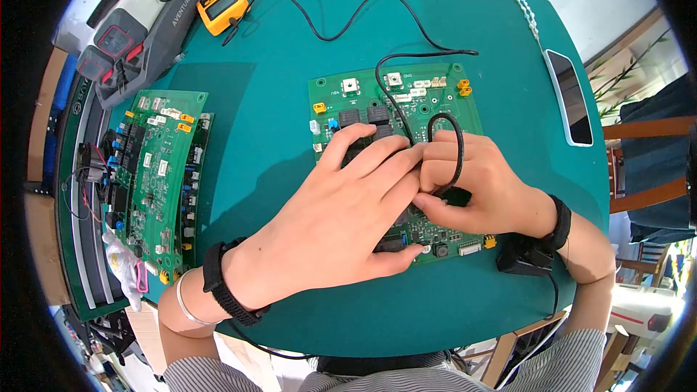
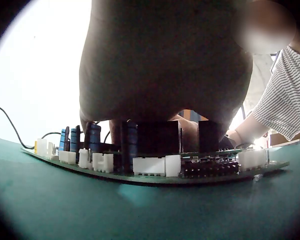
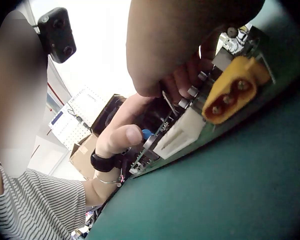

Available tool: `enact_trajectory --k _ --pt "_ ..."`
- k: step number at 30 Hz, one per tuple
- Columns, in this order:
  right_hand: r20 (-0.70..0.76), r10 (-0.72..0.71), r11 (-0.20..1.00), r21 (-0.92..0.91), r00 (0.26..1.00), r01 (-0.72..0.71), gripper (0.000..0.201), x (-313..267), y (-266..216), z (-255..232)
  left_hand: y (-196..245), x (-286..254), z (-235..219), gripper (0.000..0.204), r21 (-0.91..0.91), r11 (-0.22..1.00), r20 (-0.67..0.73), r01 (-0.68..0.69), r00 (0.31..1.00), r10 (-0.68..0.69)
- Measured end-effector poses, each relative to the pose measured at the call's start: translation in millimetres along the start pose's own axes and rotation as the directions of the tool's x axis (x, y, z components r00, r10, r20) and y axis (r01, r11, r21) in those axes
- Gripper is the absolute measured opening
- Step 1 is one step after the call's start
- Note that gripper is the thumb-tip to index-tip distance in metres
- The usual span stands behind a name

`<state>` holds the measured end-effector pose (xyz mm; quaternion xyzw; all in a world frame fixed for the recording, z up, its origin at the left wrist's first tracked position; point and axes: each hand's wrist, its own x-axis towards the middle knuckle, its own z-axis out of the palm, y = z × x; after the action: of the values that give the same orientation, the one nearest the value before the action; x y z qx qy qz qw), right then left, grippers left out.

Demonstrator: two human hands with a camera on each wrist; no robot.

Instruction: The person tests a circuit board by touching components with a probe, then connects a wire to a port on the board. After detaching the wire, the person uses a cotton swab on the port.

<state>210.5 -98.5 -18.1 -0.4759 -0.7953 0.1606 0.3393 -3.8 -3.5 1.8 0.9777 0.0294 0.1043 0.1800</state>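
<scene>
A green circuit board [image 1: 468,120] lies on the green table under both hands. My left hand [image 1: 319,210] spreads over its middle, fingers extended among the black components and thumb near the front edge. Beside those fingertips, my right hand [image 1: 486,181] curls round the end of a black cable [image 1: 462,152], which loops up above the knuckles; the gripped tip is hidden. From the right wrist, a thin metal point [image 3: 169,103] shows below the right hand, near the board. White connectors [image 2: 150,165] line the board's edge in the left wrist view.
The cable runs back to a yellow meter [image 1: 222,7] at the far left. More circuit boards [image 1: 163,181] stand at the left, beside a grey tool [image 1: 156,43]. A phone [image 1: 568,98] lies far right; a black adapter [image 1: 526,255] sits under the right wrist.
</scene>
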Motion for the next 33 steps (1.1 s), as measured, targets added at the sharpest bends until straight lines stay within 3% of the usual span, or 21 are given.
enact_trajectory --k 33 --pt "0.005 0.000 1.000 0.001 1.000 0.000 0.018 0.2 -0.1 -0.2 -0.1 -0.1 0.2 0.065 0.004 1.000 -0.002 -0.001 1.000 0.001"
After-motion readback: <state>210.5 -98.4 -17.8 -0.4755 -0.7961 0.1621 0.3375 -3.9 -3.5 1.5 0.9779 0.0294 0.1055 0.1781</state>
